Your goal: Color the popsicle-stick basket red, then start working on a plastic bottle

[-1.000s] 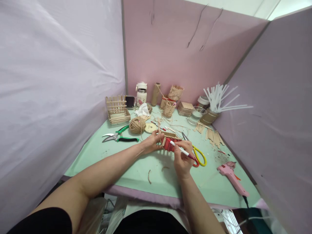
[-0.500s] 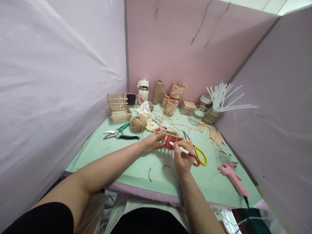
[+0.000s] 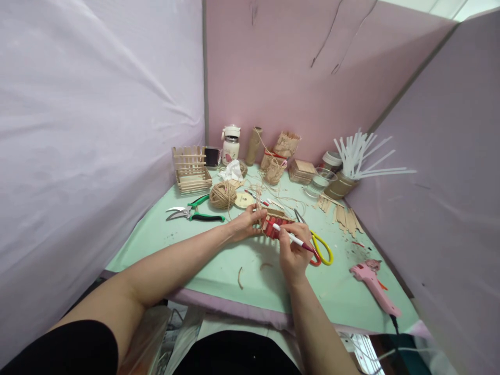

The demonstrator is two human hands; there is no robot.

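Note:
My left hand [image 3: 247, 224] grips the left end of a small craft-stick basket [image 3: 270, 229] whose near side is coloured red, with twine along its rim and a twine handle standing up. In my right hand [image 3: 295, 250] is a white marker pen [image 3: 292, 237] with a dark red end, its tip against the red sticks. Scissors [image 3: 321, 248] with red and yellow handles lie just right of that hand, partly hidden by it. Behind my left hand rests a ball of twine [image 3: 223, 195].
Green-handled pruning shears [image 3: 194, 210] lie on the left, before a stick-built basket [image 3: 192, 179]. A pink glue gun [image 3: 375, 286] lies at right. Along the back stand a bottle [image 3: 230, 146], a clear cup [image 3: 321, 182] and a holder of white glue sticks [image 3: 340, 186]. Loose craft sticks [image 3: 346, 219] lie nearby.
The pen tip has shifted slightly over the basket's near side, and the leftmost stick, pale before, now looks redder. Both hands keep their grips; the view has moved a little.

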